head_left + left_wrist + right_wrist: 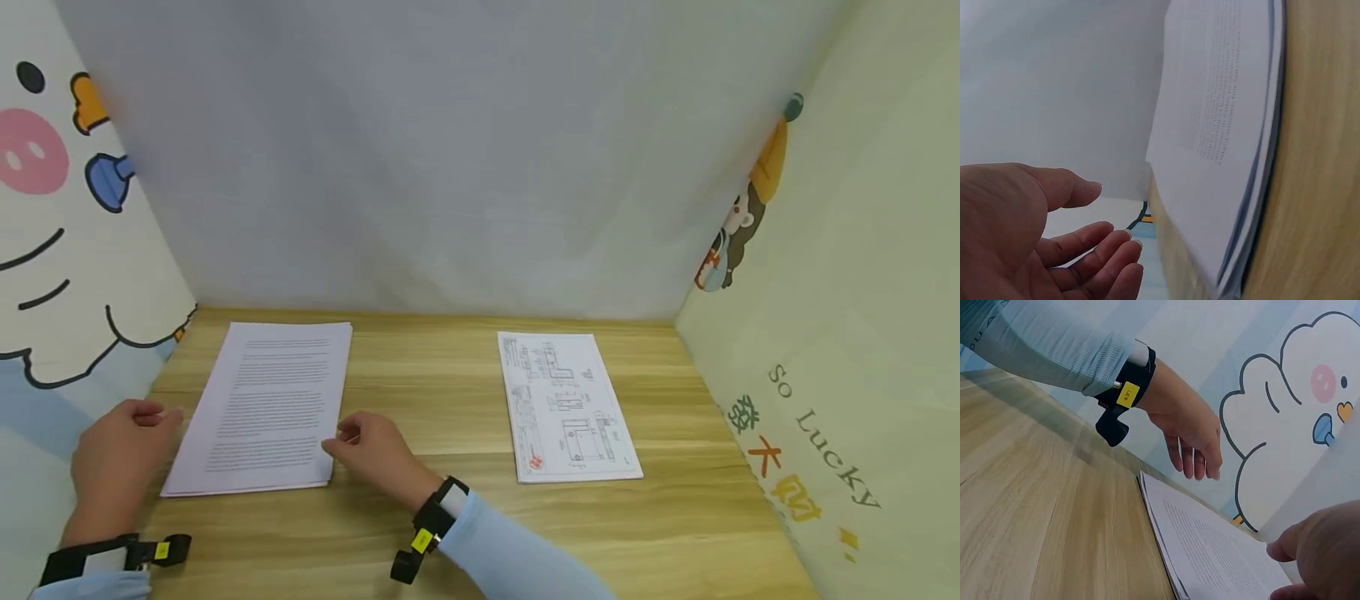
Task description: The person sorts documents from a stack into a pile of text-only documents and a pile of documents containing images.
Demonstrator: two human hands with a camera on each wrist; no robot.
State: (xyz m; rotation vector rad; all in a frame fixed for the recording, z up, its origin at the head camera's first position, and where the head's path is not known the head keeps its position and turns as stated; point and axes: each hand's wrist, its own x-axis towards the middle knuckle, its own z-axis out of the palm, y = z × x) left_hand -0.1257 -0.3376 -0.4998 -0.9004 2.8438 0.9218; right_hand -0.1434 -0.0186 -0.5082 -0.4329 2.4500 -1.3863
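A stack of printed paper sheets [273,408] lies on the left part of the wooden table, its text facing up. In the left wrist view the sheets [1210,125] show slightly uneven edges. My left hand [123,458] hovers beside the stack's left edge, fingers loosely bent and thumb apart, holding nothing. On the opposite side, my right hand [378,454] is at the lower right edge, its thumb and fingers slightly parted in the right wrist view. Whether it touches the paper I cannot tell. A second stack, technical drawings [570,408], lies farther right.
The wooden table [427,400] is bounded by a pale cloth [450,167] at the back. A cartoon-printed panel [67,242] stands close on the left, a cream panel with lettering [840,333] on the right. Each wrist wears a black strap [442,508] with a small camera.
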